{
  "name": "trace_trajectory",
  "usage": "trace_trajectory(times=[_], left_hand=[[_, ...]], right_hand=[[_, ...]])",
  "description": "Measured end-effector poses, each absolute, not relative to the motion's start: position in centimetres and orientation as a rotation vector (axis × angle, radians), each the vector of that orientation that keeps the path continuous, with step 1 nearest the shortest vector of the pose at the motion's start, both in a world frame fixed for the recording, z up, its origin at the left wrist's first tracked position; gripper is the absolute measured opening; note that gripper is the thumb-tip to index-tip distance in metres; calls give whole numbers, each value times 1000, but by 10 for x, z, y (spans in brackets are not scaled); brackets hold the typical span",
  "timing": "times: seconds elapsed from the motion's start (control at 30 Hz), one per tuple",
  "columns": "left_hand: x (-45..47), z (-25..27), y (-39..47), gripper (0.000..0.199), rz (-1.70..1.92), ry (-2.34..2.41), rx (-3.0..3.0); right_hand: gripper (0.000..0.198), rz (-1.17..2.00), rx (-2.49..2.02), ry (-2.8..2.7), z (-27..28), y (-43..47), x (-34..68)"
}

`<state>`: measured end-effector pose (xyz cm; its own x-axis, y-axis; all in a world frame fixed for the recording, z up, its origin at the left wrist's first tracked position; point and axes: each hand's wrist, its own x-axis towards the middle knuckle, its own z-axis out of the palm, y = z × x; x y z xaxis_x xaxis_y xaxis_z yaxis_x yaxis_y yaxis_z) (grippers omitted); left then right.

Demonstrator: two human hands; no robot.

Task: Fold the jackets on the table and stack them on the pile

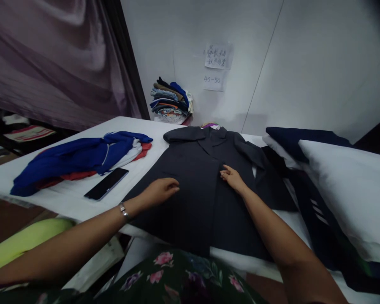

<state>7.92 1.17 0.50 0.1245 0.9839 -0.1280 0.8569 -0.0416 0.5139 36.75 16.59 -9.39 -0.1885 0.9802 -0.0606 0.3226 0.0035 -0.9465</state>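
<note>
A dark grey long-sleeved coat (193,190) lies spread on the white table, collar at the far end and hem toward me. Its right-hand sleeve runs outward over the table. My left hand (162,191) is above the coat's left front panel, fingers loosely bent and holding nothing I can see. Close to the front edge, below the lapels, is my right hand (233,177). Its fingers are lightly curled with small gaps between them; no cloth shows gripped in them. Whether either hand touches the fabric is hard to tell.
A blue garment (72,156) over red and white cloth lies left, beside a phone (107,184). Folded clothes (170,99) are stacked at the back. White pillows (351,185) and dark clothing (316,211) fill the right side. Paper notes (217,57) hang on the wall.
</note>
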Motion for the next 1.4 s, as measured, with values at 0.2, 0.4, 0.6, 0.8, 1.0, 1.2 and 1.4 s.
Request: trace_trajectory(times=[0.2, 0.4, 0.6, 0.8, 1.0, 1.2, 1.4], left_hand=[[-2, -12, 41, 49, 120, 2369, 1883], [-21, -28, 83, 64, 124, 2430, 1570], [-30, -34, 114, 58, 167, 2469, 1452], [-38, -42, 125, 40, 175, 2428, 1499], [-46, -47, 125, 38, 133, 2385, 1508], [-46, -42, 118, 51, 152, 2365, 1505], [-46, -42, 83, 67, 126, 2343, 1540]], right_hand=[[70, 1251, -1504, -1495, -83, 180, 352], [69, 1025, -1667, -1630, -74, 228, 323], [48, 793, -1836, -1767, -66, 263, 295], [34, 576, -1897, -1827, -64, 268, 286], [47, 519, -2009, -1930, -67, 261, 286], [58, 490, -2003, -1994, -61, 257, 292], [69, 547, -1935, -2023, -62, 227, 299]])
